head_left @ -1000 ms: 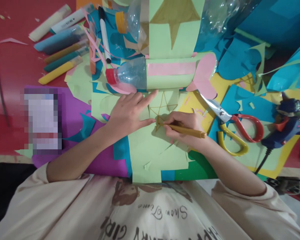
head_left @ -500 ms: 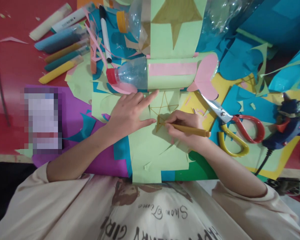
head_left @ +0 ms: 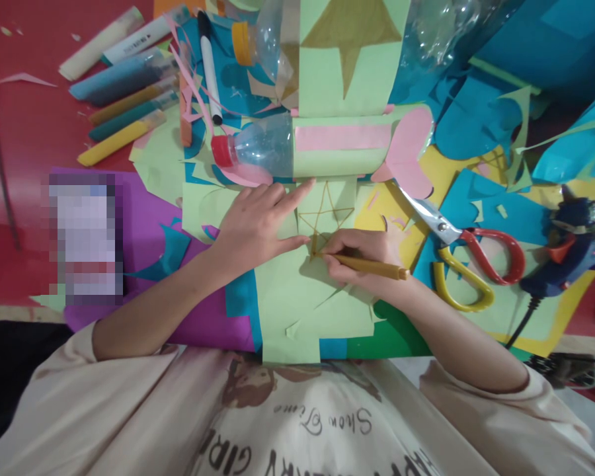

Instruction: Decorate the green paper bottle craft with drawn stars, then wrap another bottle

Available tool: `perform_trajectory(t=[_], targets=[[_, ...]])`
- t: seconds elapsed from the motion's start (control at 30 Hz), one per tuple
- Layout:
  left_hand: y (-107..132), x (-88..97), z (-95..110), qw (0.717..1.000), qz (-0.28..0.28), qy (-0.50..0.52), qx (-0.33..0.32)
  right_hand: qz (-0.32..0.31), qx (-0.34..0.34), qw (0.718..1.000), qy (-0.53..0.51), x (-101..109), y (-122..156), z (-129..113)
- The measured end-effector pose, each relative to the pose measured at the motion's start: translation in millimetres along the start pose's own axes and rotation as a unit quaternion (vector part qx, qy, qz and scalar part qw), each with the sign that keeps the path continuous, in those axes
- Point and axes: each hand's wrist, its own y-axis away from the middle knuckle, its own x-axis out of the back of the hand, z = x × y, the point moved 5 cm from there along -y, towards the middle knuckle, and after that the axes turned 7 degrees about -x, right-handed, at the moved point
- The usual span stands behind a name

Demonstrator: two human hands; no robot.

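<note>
My right hand (head_left: 361,254) grips a brown marker (head_left: 377,268), its tip at the lower left point of a star outline (head_left: 326,210) drawn on pale green paper (head_left: 297,297). Resting on the same paper, my left hand (head_left: 262,221) lies flat with its thumb and index finger spread to either side of the star's left edge. Just above the drawing is a plastic bottle (head_left: 265,147) with a red cap, wrapped in green and pink paper. A pink paper heart (head_left: 409,145) sits at its right end.
Scissors (head_left: 446,231) with red and yellow handles lie to the right, near a blue glue gun (head_left: 570,244). Several markers (head_left: 123,122) and a blurred-out phone (head_left: 86,238) are on the left. A second bottle with an orange cap (head_left: 242,43) lies at the top, among paper scraps.
My right hand has shifted slightly left and down, taking the marker's tip along to the star's lower left point. My left hand has stayed in place.
</note>
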Motion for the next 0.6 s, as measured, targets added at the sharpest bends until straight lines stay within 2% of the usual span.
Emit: perform_trajectory(t=[0.17,0.3,0.4,0.6], targets=[[-0.1,-0.7,0.1,1.000,0.001,0.010,0.004,-0.030,-0.034,0.999,-0.011,0.1,-0.5,-1.4],[-0.3,-1.2,0.0,1.000,0.001,0.017,0.007,-0.026,-0.058,0.997,-0.035,2.0,-1.3,-0.6],[0.1,-0.5,0.3,1.000,-0.002,0.005,0.006,-0.002,-0.064,0.996,-0.055,4.3,-1.1,3.6],[0.4,0.8,1.4,1.000,-0.007,-0.015,0.007,0.102,-0.075,0.991,-0.048,14.0,-2.7,12.3]])
